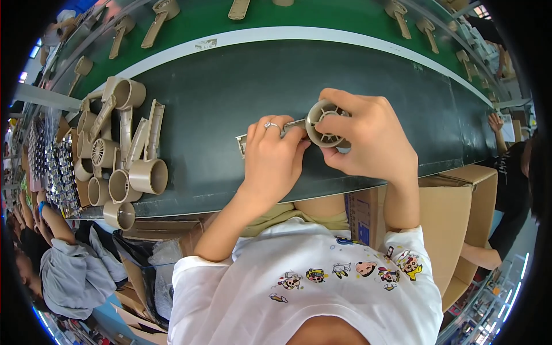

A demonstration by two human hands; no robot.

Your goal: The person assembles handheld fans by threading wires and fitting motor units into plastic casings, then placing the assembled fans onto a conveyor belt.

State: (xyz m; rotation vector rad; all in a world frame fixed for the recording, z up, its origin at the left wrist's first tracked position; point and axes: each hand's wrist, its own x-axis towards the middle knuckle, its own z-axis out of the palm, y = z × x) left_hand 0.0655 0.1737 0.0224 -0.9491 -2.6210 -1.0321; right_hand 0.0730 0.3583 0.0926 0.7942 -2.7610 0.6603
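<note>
A beige plastic hair-dryer housing (311,133) is held up over the dark work surface, its round barrel facing me with a spoked ring inside. My left hand (269,158), with a ring on one finger, is closed around the handle; the handle's open end shows past the knuckles. My right hand (374,132) grips the barrel from the right, with one finger reaching into the opening. Whether that finger presses on a small part inside is hidden.
A pile of similar beige housings (121,149) lies at the left. Beyond a white rail (276,35), more housings lie spaced along a green conveyor (322,14). Cardboard boxes (443,224) stand at the near right. Other people work at both sides.
</note>
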